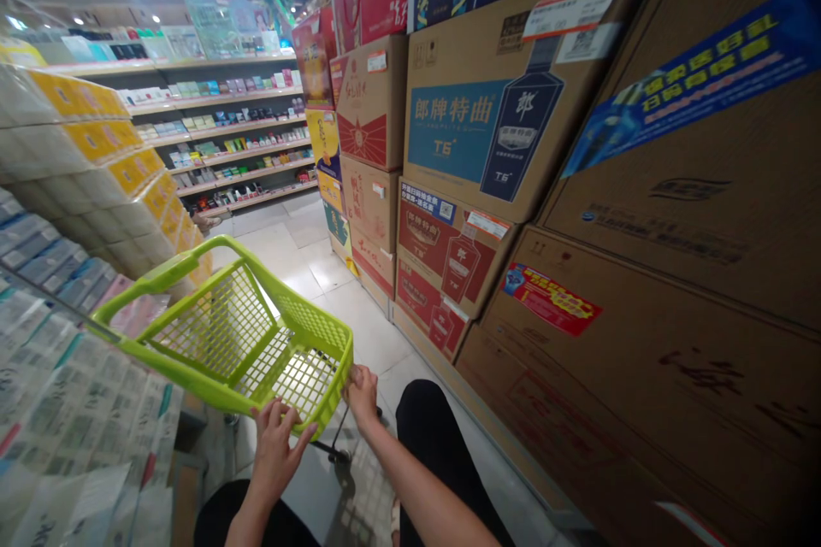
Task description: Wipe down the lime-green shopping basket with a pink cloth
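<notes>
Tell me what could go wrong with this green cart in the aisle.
The lime-green cart is close to the yellow-fronted packs stacked on the left, so it might knock some loose. If it swung right, the right hand on its rim could perhaps scrape the stacked cartons. A wheel sits near the person's legs, so it may catch a foot.

I'm standing in a supermarket: price tags (577, 4) on stacked liquor cartons (458, 132), shelves (192, 62) lined with small packaged goods (221, 119), a lime-green shopping cart (192, 383).
</notes>
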Motion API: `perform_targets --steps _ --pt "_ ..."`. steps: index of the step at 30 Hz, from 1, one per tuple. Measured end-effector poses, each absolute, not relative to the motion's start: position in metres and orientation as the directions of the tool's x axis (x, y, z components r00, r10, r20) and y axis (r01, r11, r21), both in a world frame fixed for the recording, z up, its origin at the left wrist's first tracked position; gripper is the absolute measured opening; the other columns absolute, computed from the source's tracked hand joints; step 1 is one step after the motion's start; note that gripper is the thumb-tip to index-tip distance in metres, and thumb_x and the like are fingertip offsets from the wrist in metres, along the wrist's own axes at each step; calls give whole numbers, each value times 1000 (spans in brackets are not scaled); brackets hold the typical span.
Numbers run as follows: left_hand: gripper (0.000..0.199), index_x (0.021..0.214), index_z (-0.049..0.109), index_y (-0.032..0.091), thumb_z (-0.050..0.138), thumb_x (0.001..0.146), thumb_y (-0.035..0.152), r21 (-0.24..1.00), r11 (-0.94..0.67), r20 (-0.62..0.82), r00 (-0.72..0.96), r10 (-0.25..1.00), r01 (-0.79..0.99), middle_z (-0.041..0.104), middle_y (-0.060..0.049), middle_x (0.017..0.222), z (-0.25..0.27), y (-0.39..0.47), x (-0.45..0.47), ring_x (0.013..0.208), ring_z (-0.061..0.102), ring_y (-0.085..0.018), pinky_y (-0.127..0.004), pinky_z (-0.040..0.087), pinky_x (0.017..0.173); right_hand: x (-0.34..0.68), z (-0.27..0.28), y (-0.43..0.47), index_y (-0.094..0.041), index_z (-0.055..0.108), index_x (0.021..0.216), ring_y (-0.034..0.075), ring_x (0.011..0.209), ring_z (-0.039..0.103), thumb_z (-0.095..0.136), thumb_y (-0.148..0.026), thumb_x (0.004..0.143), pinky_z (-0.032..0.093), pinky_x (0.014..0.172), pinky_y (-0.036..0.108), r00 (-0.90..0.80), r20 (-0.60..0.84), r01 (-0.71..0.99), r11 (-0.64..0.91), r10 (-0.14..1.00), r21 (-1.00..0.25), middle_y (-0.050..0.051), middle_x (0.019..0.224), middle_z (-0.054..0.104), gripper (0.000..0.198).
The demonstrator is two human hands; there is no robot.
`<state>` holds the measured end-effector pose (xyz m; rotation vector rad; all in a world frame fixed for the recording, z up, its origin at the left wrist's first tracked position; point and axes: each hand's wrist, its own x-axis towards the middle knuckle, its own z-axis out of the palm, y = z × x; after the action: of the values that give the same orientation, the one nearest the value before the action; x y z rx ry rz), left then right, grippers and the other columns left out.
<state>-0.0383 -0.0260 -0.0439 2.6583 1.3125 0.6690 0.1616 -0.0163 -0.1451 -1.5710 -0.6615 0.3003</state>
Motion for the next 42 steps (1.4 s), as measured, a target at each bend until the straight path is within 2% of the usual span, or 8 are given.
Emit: perform_targets --steps 3,7,13,19,24,31,38,42 --pt "20 79 61 24 59 84 43 269 -621 334 533 777 737 58 -7 98 -44 -27 -39 118 43 -31 -60 21 111 171 -139 -13 -18 60 107 24 100 57 49 -23 76 48 92 40 834 170 198 3 524 -980 10 105 54 33" --pt "20 79 62 23 61 82 43 271 -623 346 530 775 734 58 -7 98 -48 -25 -40 118 43 -31 -56 27 108 174 -129 -5 -19 59 123 21 122 49 47 -18 79 37 109 37 770 282 239 150 572 -959 10 126 48 46" --pt "21 79 62 23 62 80 44 266 -618 358 520 776 739 59 -7 96 -52 -20 -43 117 44 -31 -56 26 108 173 -140 -6 -16 64 116 22 109 58 49 -11 67 46 101 37 742 126 127 47 659 -991 10 109 57 51" --pt "23 77 62 23 61 81 46 262 -603 335 515 789 754 60 -7 98 -48 -20 -43 116 44 -31 -55 27 107 161 -126 -9 -20 55 130 22 128 45 43 -8 73 36 111 40 742 301 266 149 599 -952 11 133 47 59" --pt "24 78 63 24 62 79 47 238 -608 367 510 778 757 61 -7 95 -53 -18 -45 116 46 -31 -56 26 108 148 -157 -23 -17 66 108 26 97 62 49 -9 64 51 89 40 745 96 143 -18 660 -990 10 102 59 48" --pt "23 77 62 23 61 81 45 252 -603 378 497 781 757 60 -7 95 -51 -21 -41 115 46 -31 -54 29 106 144 -115 -16 -19 53 113 23 119 49 43 -9 73 38 105 41 807 234 228 80 543 -970 12 119 54 42" --pt "21 78 62 23 63 79 44 260 -608 391 494 776 750 60 -7 96 -52 -21 -43 115 45 -31 -54 30 105 143 -133 -23 -21 54 87 22 85 59 49 -12 67 50 80 34 783 105 138 -6 613 -990 5 91 57 22" --pt "21 77 62 23 64 79 44 259 -605 383 495 780 753 60 -7 97 -50 -22 -41 116 45 -31 -54 29 106 139 -116 -24 -21 53 104 22 105 55 43 -11 71 44 95 37 787 185 192 50 589 -980 8 108 55 36"
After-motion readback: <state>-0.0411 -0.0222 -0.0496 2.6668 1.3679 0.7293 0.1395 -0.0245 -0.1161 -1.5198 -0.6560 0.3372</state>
